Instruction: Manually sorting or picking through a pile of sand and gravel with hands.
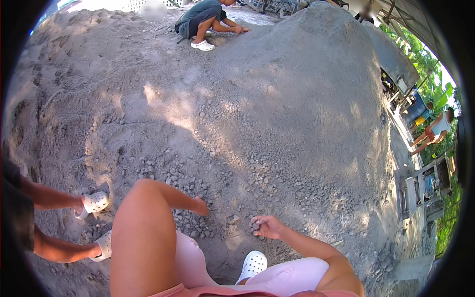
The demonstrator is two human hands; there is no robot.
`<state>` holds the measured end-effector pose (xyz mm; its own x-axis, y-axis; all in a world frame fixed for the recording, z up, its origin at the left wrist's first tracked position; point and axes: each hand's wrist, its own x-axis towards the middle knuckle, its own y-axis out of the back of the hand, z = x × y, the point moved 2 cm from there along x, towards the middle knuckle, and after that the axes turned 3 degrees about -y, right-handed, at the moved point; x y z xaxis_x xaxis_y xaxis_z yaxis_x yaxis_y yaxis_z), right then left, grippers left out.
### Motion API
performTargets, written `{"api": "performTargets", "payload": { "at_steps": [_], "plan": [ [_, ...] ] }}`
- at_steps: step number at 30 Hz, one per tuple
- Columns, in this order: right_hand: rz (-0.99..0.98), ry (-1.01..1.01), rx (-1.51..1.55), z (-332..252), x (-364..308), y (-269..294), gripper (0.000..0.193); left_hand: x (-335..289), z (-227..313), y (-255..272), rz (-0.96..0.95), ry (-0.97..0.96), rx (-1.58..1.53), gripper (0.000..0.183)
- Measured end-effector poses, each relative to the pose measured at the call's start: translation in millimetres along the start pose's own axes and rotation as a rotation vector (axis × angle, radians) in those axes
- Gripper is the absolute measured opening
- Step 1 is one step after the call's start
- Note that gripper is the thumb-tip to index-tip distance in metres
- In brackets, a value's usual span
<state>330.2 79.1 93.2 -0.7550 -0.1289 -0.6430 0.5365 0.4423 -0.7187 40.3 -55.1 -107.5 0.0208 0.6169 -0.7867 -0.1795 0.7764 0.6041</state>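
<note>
My right hand (pixel 269 227) is closed around a few small grey stones (pixel 255 226), held just above the gravelly ground. To the left, my left hand (pixel 201 206) hangs low beside a cluster of loose grey stones (pixel 195 225). Its fingers are too small and partly hidden, so I cannot see whether they grip anything. More pebbles (pixel 173 173) lie scattered beyond that hand. My knees, in pale pink trousers (pixel 292 272), are bent, and a white clog (pixel 254 263) shows between them.
A tall mound of grey sand and gravel (pixel 316 64) rises ahead. One person (pixel 200 22) crouches at its far left side. Close on my left stand another person's legs in white clogs (pixel 95 203). At right are a wooden frame (pixel 425 185) and a walking person (pixel 438 129).
</note>
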Motion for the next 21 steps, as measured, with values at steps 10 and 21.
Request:
{"api": "performTargets", "payload": {
  "at_steps": [10, 21],
  "plan": [
    [0.199, 0.054, -0.127, 7, -3, 2, 0.019, -77, 35, 101, -0.14, -0.251, -0.078, 0.043],
    [0.188, 0.094, 0.031, -4, -18, -34, 0.036, -129, 152, 191, 0.428, -0.627, -0.535, 0.038]
  ]
}}
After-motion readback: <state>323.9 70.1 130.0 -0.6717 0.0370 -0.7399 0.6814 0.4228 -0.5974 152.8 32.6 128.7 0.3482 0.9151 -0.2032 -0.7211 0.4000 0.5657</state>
